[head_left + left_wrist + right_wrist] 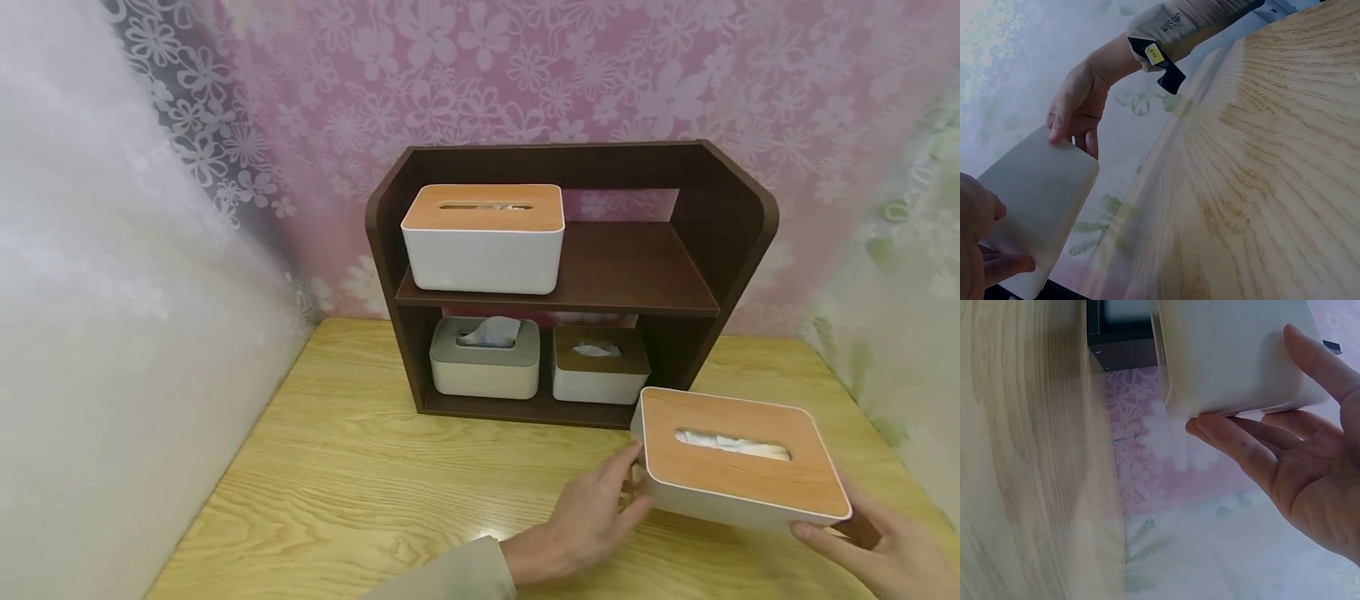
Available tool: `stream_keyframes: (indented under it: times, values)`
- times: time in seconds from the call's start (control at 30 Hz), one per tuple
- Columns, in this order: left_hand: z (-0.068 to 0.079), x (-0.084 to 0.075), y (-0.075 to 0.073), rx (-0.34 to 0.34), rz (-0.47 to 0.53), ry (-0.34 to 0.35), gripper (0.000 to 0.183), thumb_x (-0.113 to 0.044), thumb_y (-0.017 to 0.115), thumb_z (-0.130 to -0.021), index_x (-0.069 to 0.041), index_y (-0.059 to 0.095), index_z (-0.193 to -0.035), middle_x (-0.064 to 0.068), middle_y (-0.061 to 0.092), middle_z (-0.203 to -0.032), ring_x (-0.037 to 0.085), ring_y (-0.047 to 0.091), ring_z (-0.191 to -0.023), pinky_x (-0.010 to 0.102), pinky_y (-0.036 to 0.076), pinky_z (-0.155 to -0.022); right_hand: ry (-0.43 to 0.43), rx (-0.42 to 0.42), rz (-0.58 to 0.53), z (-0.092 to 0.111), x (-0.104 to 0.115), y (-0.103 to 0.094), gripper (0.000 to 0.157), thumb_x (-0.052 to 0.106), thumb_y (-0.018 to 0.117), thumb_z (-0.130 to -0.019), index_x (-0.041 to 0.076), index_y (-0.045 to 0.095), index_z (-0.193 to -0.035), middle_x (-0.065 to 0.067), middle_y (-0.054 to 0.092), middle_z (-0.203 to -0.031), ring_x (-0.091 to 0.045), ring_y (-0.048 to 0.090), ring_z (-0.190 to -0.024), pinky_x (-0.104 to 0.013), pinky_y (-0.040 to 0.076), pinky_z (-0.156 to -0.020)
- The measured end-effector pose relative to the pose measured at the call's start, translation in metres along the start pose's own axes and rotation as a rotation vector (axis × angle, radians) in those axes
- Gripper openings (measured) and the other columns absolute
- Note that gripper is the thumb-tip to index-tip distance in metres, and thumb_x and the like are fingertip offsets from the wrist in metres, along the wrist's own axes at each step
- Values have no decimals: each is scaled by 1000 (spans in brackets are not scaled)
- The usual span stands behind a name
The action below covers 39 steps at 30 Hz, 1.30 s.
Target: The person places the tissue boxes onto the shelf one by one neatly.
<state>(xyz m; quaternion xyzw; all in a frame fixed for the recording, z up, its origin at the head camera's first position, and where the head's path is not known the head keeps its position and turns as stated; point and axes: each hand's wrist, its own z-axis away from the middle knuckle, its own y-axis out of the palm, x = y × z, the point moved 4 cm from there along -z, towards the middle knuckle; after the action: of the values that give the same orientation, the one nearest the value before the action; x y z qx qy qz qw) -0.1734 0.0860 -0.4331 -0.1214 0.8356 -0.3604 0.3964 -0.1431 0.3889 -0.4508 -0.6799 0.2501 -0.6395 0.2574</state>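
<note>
Both hands hold a white tissue box [735, 487] with an orange wood-look lid, tilted, at the right front of the shelf. White tissue shows in its slot. My left hand [588, 517] grips the box's left end, thumb on the near side. At the right end my right hand [888, 542] grips the near corner, its thumb on the front wall. From the right wrist view, the right hand [1316, 462] has its fingers along the end of the box [1241, 356], which is clear of the wooden tabletop. The left wrist view shows both hands on the box [1041, 194].
A dark brown two-tier shelf [637, 262] stands at the back of the wooden table [322, 492]. A larger wood-lidded tissue box [483, 258] sits upper left. Below are a grey-lidded box [487, 375] and a brown-lidded box [600, 385]. Floral cloth [300, 108] hangs behind.
</note>
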Motion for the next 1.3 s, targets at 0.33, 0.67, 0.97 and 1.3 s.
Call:
stream_keyframes:
  times: [0.33, 0.67, 0.97, 1.3]
  values:
    - [8, -1, -19, -171, -28, 182, 58, -16, 58, -94, -8, 31, -146, 6, 63, -121, 4, 66, -90, 5, 46, -68, 6, -38, 0, 2, 24, 4, 88, 20, 69, -87, 31, 9, -150, 43, 39, -107, 11, 58, -82, -20, 51, -60]
    - [17, 0, -40, -363, -264, 314, 58, -19, 64, -90, 2, 41, -139, 7, 66, -108, 7, 66, -81, 6, 46, -65, -97, -57, -19, 0, 50, 7, 86, 17, 70, -85, 31, 16, -151, 36, 37, -125, 12, 57, -93, -19, 53, -63]
    - [22, -2, -47, -376, -320, 338, 79, -19, 68, -82, 10, 27, -142, 18, 50, -121, 22, 63, -99, 19, 52, -75, -79, -108, -29, 4, 72, 11, 84, 19, 73, -83, 30, 23, -150, 35, 46, -118, 5, 63, -85, -19, 53, -62]
    - [18, -10, -67, -394, -119, 478, 84, 2, 65, -82, 10, 10, -145, 34, 23, -137, 37, 40, -128, 32, 37, -104, -124, -154, -130, 9, 103, 14, 85, 3, 73, -81, 24, 28, -150, 27, 56, -118, -3, 67, -86, -18, 53, -66]
